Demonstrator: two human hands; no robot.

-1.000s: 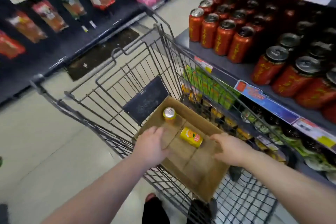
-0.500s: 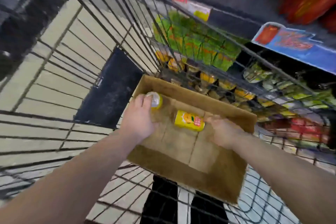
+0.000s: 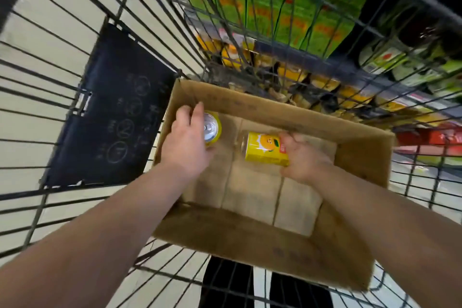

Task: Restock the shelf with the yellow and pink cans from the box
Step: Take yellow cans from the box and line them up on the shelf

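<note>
At the far left the wire shopping cart [image 3: 25, 195] carries a black plastic panel [image 3: 112, 117] on its side. Just right of that panel an open cardboard box [image 3: 250, 230] sits in the cart. In the box's far left corner the left hand [image 3: 186, 142] wraps its fingers round an upright yellow can [image 3: 213, 128] and grips it. Near the middle, a second yellow can [image 3: 265, 149] lies on its side on the box floor, and the right hand [image 3: 303, 157] curls round its right end. Beyond the cart's wires are green cartons [image 3: 287, 2] on a shelf.
</note>
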